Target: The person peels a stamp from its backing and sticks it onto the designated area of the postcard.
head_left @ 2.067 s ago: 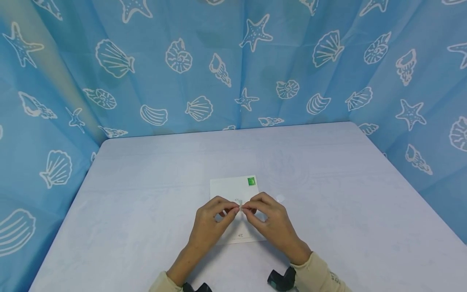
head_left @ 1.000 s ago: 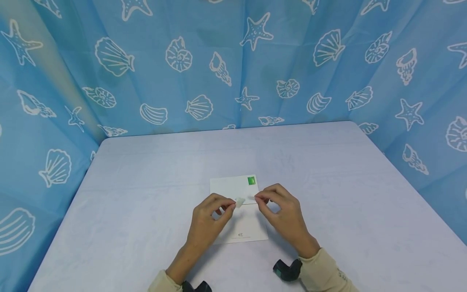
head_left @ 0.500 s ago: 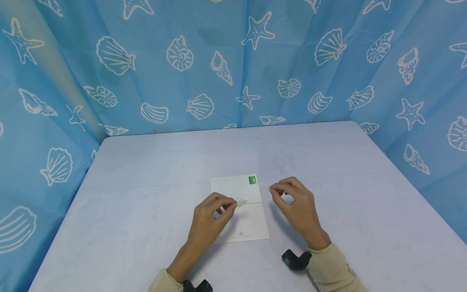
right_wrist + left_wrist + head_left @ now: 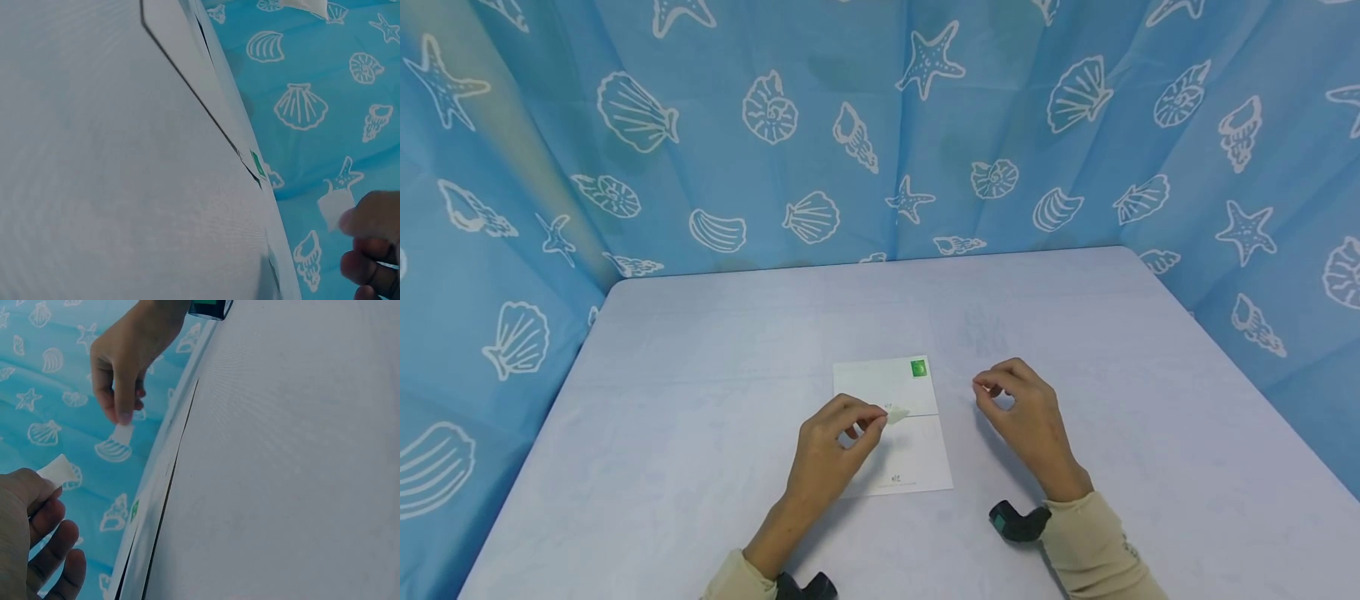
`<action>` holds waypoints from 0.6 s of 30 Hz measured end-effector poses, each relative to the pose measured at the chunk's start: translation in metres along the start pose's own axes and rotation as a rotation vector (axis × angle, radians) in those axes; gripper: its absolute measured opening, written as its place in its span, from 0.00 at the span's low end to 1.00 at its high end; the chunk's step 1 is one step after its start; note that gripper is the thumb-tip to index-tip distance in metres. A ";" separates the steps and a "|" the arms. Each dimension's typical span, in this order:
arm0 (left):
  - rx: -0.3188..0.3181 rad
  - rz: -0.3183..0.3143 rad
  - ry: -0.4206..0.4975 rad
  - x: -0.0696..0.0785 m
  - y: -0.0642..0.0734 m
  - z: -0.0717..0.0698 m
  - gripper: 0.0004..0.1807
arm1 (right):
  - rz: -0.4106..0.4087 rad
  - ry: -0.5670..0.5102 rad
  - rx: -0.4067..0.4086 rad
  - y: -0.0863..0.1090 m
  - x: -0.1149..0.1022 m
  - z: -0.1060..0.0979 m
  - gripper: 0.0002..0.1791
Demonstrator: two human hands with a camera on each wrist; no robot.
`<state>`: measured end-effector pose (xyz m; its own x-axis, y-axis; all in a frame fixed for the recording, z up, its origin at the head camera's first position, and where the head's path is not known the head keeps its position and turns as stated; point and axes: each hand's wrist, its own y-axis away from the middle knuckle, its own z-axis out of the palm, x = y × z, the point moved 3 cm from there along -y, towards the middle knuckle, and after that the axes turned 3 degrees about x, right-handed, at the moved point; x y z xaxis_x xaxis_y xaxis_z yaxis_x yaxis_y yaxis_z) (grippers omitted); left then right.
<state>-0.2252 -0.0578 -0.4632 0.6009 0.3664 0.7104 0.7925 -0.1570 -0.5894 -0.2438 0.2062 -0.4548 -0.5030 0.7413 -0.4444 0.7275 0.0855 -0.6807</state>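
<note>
My left hand (image 4: 838,450) pinches a small pale scrap (image 4: 897,414), thin like paper or film, between thumb and forefinger. It is held above a white paper piece (image 4: 917,454) that looks like an envelope, with a green stamp-like square (image 4: 918,368) at its top right and a line across its middle. Off to the right, my right hand (image 4: 1026,417) is raised over the table, thumb and forefinger together. The right wrist view shows a small white square piece (image 4: 334,207) pinched in those fingers. Both pieces also appear in the left wrist view.
A white cloth covers the table (image 4: 715,375). Behind and beside it hangs a blue curtain (image 4: 820,75) printed with shells and starfish. Black wrist devices (image 4: 1019,522) are worn near both sleeves.
Both hands began together at the scrap. The right hand has drawn away to the right with its small piece. The left hand stays nearly in place, still holding the pale scrap.
</note>
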 end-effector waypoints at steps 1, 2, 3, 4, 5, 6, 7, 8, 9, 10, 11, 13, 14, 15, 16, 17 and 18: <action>-0.001 -0.002 -0.002 0.000 0.000 0.000 0.02 | 0.000 0.015 -0.014 0.001 0.001 0.001 0.09; -0.001 -0.002 -0.003 0.000 0.000 0.000 0.02 | -0.002 0.027 -0.030 0.001 0.002 0.002 0.09; -0.001 -0.002 -0.004 0.000 0.000 0.000 0.02 | -0.003 0.036 -0.049 0.002 0.003 0.004 0.08; -0.001 -0.002 -0.004 0.000 0.000 0.000 0.02 | -0.006 0.045 -0.069 0.003 0.003 0.005 0.08; 0.000 -0.001 -0.002 0.000 0.000 0.000 0.03 | -0.007 0.052 -0.093 0.004 0.004 0.007 0.08; 0.001 -0.001 -0.001 0.000 0.000 0.000 0.03 | -0.006 0.062 -0.119 0.004 0.004 0.009 0.08; 0.001 0.000 -0.001 0.000 0.000 0.000 0.03 | -0.008 0.071 -0.145 0.005 0.004 0.010 0.07; 0.003 0.002 -0.001 -0.001 0.000 0.000 0.03 | -0.005 0.073 -0.168 0.005 0.004 0.011 0.07; 0.003 0.001 0.000 -0.001 0.000 0.000 0.03 | 0.000 0.075 -0.190 0.006 0.003 0.012 0.07; 0.004 0.001 -0.002 -0.001 0.000 0.000 0.03 | 0.004 0.076 -0.207 0.006 0.003 0.013 0.07; 0.004 -0.001 -0.002 -0.001 0.001 0.000 0.03 | 0.010 0.079 -0.221 0.006 0.003 0.013 0.07; 0.002 -0.002 -0.002 -0.001 0.001 0.000 0.03 | 0.010 0.080 -0.230 0.006 0.002 0.013 0.07; 0.000 -0.004 0.000 -0.001 0.001 0.000 0.03 | 0.008 0.079 -0.227 0.006 0.002 0.013 0.07; -0.001 -0.006 0.004 -0.001 0.001 0.001 0.03 | 0.005 0.076 -0.220 0.006 0.001 0.012 0.07; -0.002 -0.007 0.007 -0.001 0.001 0.001 0.03 | 0.003 0.072 -0.212 0.006 0.001 0.011 0.07; -0.004 -0.008 0.011 -0.001 0.000 0.001 0.03 | 0.000 0.067 -0.205 0.006 0.000 0.011 0.07; -0.005 -0.008 0.013 -0.001 0.000 0.001 0.03 | -0.003 0.061 -0.197 0.005 0.000 0.010 0.07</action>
<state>-0.2257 -0.0573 -0.4646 0.5960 0.3554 0.7200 0.7976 -0.1586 -0.5820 -0.2446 0.1999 -0.4642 -0.4806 0.7792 -0.4023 0.8061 0.2118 -0.5526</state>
